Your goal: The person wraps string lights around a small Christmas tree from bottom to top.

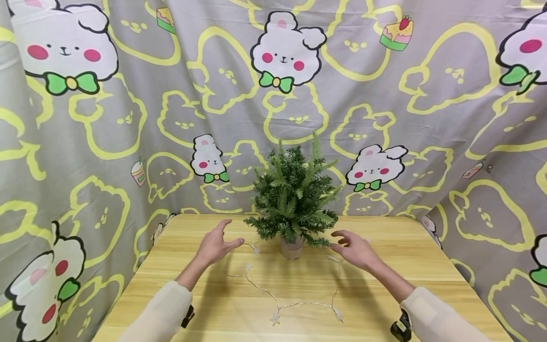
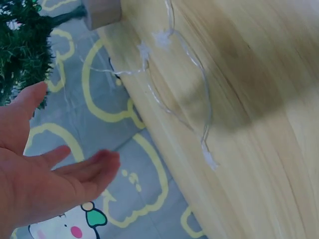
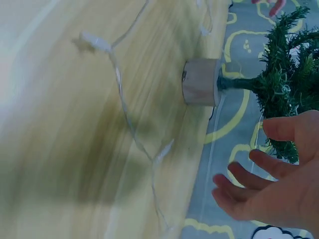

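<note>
A small artificial Christmas tree [image 1: 295, 194] stands upright on the table in a round pale base [image 3: 201, 82]. On its left my left hand [image 1: 217, 243] hovers with fingers spread; the thumb points toward the lower branches. My right hand [image 1: 353, 248] is on the other side, fingers loosely bent beside the branch tips. Neither hand holds anything; whether the right fingertips touch the branches I cannot tell. A string of star-shaped fairy lights [image 1: 304, 303] lies on the tabletop in a loop around the front and sides of the base. In the left wrist view, the left hand [image 2: 55, 174] has its palm turned up.
The wooden table [image 1: 384, 304] reaches back to a grey curtain [image 1: 239, 118] printed with white and yellow rabbits, which encloses the back and both sides. Dark wrist devices [image 1: 401, 325] sit at the cream sleeves [image 1: 436, 316].
</note>
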Demonstrator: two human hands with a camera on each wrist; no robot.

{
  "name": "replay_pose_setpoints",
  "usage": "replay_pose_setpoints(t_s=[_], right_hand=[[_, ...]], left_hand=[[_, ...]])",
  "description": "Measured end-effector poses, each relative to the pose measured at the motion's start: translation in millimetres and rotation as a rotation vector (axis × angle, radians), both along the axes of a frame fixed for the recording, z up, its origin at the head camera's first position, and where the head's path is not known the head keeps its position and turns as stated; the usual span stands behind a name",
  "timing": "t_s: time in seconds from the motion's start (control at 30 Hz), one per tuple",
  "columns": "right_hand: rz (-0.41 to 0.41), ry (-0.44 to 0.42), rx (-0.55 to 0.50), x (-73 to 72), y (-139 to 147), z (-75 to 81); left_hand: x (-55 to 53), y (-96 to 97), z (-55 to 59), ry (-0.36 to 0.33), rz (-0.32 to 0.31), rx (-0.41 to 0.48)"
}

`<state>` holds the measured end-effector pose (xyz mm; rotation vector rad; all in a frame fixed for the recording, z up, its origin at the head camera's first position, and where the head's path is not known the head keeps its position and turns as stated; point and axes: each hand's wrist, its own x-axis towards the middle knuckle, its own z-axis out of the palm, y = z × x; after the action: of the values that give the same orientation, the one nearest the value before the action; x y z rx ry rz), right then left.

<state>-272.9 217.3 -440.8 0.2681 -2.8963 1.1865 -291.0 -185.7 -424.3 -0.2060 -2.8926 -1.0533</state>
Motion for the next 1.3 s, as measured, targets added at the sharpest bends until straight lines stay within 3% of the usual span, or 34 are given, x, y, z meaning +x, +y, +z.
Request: replay_pose_setpoints(t_s=[0.23, 0.47, 0.77, 0.93, 1.13, 1.3], right_hand=[[0.049, -0.174, -0.156, 0.9, -6.6, -8.9], [0.115, -0.208, -0.208, 3.6, -17.0, -17.2], [0.202, -0.268, -0.227, 11.7, -29.6, -41.0], [0.226, -0.309, -0.240, 15.3, -33.3, -50.6], [0.272, -0.388, -0.300, 19.6, -38.8, -56.9], [0.303, -0.418, -0.270, 22.3, -39.8, -62.0]], left_hand=[[-1.6, -0.5, -6.9, -0.062, -0.023, 0.097], [-1.5, 0.3, -17.2, -0.127, -0.039, 0.106], [0.4, -5.2, -46.0, -0.229, -0.089, 0.106], [3.1, -3.0, -55.6, -0.243, -0.139, 0.079], [2.7, 1.3, -65.4, -0.202, -0.163, 0.051], [3.0, 5.1, -70.5, -0.170, -0.164, 0.010]])
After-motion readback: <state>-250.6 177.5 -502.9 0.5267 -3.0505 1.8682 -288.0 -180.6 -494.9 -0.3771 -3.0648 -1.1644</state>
